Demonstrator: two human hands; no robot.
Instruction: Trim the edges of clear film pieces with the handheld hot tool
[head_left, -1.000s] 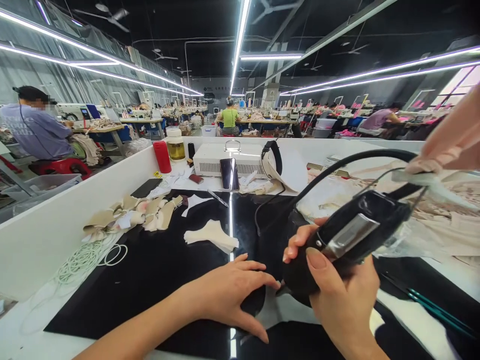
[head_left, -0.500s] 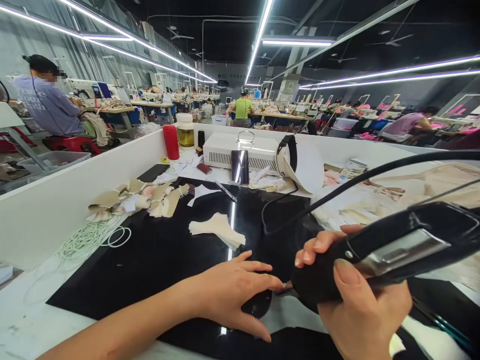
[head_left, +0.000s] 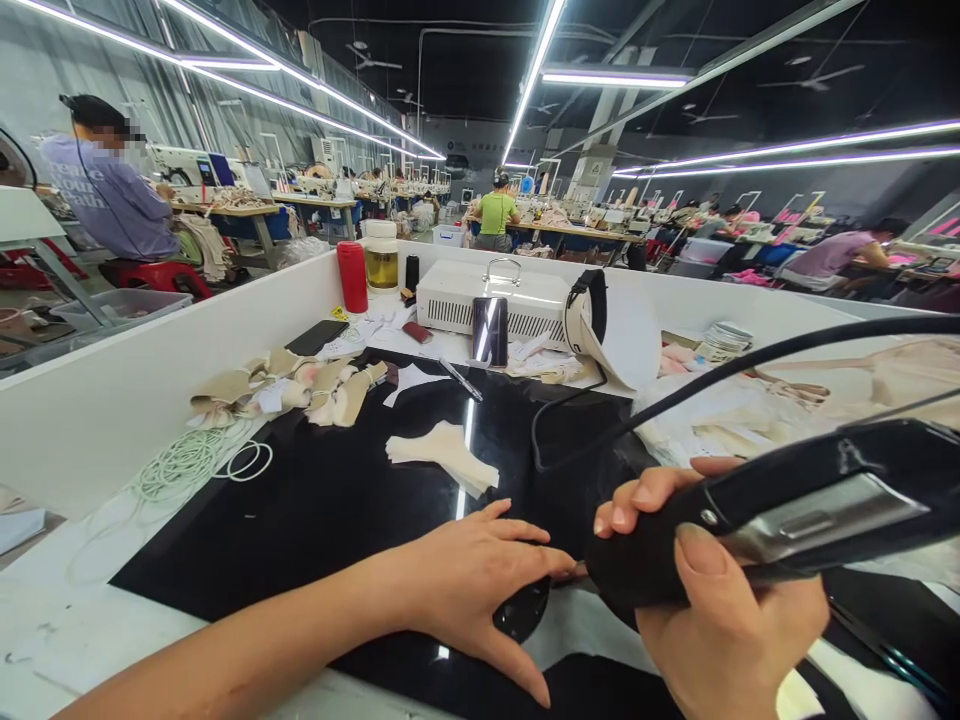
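Note:
My right hand (head_left: 720,590) is wrapped around a black corded power tool (head_left: 825,495) with a silver metal plate on its side. The tool's front end points left and down at a glossy black sheet (head_left: 315,520). My left hand (head_left: 487,565) lies flat on that sheet with its fingers spread and holds nothing. Its index fingertip is right beside the tool's tip, which is mostly hidden. Between the hands the sheet has a curved edge, with a pale surface (head_left: 585,620) showing. Cream cut pieces (head_left: 442,452) lie stacked just beyond my left hand.
A loop of pale green cord (head_left: 180,465) and beige scraps (head_left: 289,385) lie left. A pen (head_left: 460,380), a phone (head_left: 490,332), a vented white box (head_left: 450,300) and a visor (head_left: 622,340) stand or lie behind. The tool's black cable (head_left: 720,365) arches across the right.
The view has shifted slightly, so most of the table appears a little to the right. Both hands keep nearly the same pose, and my right hand still grips the black power tool.

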